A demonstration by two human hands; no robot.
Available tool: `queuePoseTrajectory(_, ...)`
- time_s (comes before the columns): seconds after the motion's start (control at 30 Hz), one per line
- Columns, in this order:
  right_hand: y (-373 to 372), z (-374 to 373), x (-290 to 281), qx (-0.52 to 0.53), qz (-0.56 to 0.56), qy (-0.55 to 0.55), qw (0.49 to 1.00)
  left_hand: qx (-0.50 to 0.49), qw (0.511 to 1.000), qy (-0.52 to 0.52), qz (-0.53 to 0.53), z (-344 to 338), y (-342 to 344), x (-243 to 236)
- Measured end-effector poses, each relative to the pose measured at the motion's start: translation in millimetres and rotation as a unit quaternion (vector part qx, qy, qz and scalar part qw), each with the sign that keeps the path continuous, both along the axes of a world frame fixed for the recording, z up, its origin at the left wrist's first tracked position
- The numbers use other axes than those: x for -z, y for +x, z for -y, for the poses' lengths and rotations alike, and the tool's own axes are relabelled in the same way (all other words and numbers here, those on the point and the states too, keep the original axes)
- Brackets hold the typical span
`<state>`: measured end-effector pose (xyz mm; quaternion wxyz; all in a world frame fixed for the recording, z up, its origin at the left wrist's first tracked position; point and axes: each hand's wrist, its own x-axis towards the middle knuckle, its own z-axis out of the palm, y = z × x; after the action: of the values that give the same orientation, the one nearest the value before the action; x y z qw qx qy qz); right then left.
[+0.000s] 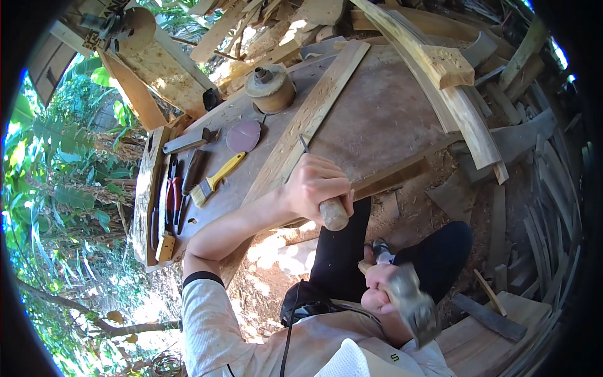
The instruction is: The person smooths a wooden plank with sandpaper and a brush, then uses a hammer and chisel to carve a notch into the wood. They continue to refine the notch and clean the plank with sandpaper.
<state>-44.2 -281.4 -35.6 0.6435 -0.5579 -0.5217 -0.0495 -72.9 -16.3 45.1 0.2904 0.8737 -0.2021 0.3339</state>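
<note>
My left hand (319,184) is closed round the wooden handle of a chisel (334,215). The chisel's thin metal blade points away from me, its tip over a long plank (320,103) that lies slantwise across the workbench (383,107). Small cut marks run along that plank. Low on the right, near my knee, my right hand (379,289) grips a hammer (411,305) by its wooden handle. The hammer's grey head is smeared by motion. Left of my left forearm lies a yellow-handled paintbrush (220,179).
Pliers (173,188) and other hand tools lie at the bench's left end, with a square-edged metal bar (186,141). A round sanding disc (244,136) is near a round wooden pot-like block (270,88). Curved timbers (449,69) overhang the right side; wood scraps surround the bench.
</note>
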Motion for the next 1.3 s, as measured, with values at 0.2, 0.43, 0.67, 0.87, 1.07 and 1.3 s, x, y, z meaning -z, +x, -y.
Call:
queuePoseTrajectory(0.2,11.6,-5.9,-4.8,0.089,0.117,-0.106,0.983,-0.033,0.999,0.004,0.000,-5.8,0.5,3.0)
queuePoseTrajectory(0.43,4.5,-23.4,-11.1,0.050,-0.012,-0.109,0.993,-0.035,0.999,0.004,0.015,-12.9,5.2,0.6)
queuePoseTrajectory(0.67,0.4,-26.7,0.4,-0.035,-0.037,-0.095,0.994,-0.051,0.998,0.014,0.029,-21.7,1.0,4.8)
queuePoseTrajectory(0.87,1.7,-25.8,28.9,0.066,0.055,0.017,0.996,-0.043,0.997,-0.010,0.070,-14.0,7.3,3.1)
queuePoseTrajectory(1.07,0.9,-27.5,37.1,0.066,0.029,0.097,0.993,-0.056,0.995,-0.009,0.085,-13.8,7.9,4.0)
queuePoseTrajectory(1.3,2.7,-16.8,24.2,0.029,0.106,-0.105,0.988,-0.053,0.997,0.004,0.053,-16.3,6.5,5.8)
